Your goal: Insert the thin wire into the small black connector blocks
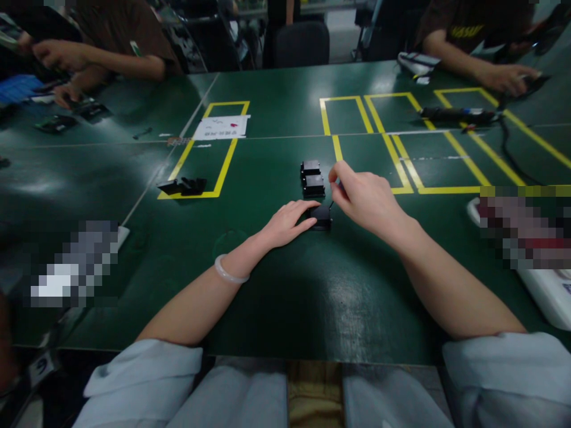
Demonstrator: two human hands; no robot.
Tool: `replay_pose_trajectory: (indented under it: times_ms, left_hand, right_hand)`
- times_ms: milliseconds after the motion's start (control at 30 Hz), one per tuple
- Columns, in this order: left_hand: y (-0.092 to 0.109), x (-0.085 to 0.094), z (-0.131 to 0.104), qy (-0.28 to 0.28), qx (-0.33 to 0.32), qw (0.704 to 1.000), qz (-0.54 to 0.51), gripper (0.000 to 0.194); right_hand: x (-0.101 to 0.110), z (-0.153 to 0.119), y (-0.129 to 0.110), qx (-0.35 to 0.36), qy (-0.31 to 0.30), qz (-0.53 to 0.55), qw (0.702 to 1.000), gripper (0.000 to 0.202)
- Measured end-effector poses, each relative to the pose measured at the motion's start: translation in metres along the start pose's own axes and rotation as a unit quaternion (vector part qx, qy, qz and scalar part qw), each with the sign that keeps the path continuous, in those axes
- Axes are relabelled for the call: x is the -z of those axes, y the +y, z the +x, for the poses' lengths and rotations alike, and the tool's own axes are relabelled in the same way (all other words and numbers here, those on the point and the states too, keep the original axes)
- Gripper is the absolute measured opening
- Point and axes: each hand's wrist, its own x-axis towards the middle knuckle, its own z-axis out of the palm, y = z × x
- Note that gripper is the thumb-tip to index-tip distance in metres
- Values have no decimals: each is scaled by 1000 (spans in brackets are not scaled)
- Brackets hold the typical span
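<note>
A small black block-shaped part (322,217) lies on the green table in front of me. My left hand (289,223) steadies it from the left, fingers on its far side and thumb on its near side. At the block's right edge, my right hand (363,195) is closed in a pinch. From those fingertips a thin dark rod (331,205) reaches down to the block; its tip is too small to make out. Just beyond stand two similar black parts, a nearer one (313,183) and a farther one (311,166), close together.
Black pieces (182,186) lie inside a yellow taped outline at left, below a paper sheet (222,127). A pen-like dark tool (459,115) with a cable lies far right. Blurred-out objects flank me. Co-workers' hands (62,56) are busy across the table.
</note>
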Motion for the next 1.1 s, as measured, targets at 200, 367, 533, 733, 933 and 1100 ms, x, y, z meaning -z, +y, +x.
replay_pose_trajectory:
  times_ms: [200, 367, 533, 733, 933, 1100]
  left_hand:
    - [-1, 0, 0, -4, 2, 1000, 1, 47]
    - [0, 0, 0, -2, 1, 1000, 3, 47]
    - [0, 0, 0, 0, -1, 1000, 2, 47]
    - [0, 0, 0, -2, 5, 1000, -1, 47]
    - [0, 1, 0, 0, 6, 1000, 0, 46]
    - [-1, 0, 0, -1, 2, 1000, 1, 46]
  right_hand:
    - [1, -1, -2, -1, -11, -3, 1000, 38]
    - [2, -1, -1, -9, -11, 8, 1000, 39]
    - [3, 0, 0, -9, -13, -9, 1000, 37]
    - [5, 0, 2, -15, -21, -43, 999, 36]
    - [6, 0, 5, -13, -14, -30, 999, 35]
    - [7, 0, 4, -26, -29, -51, 998, 39]
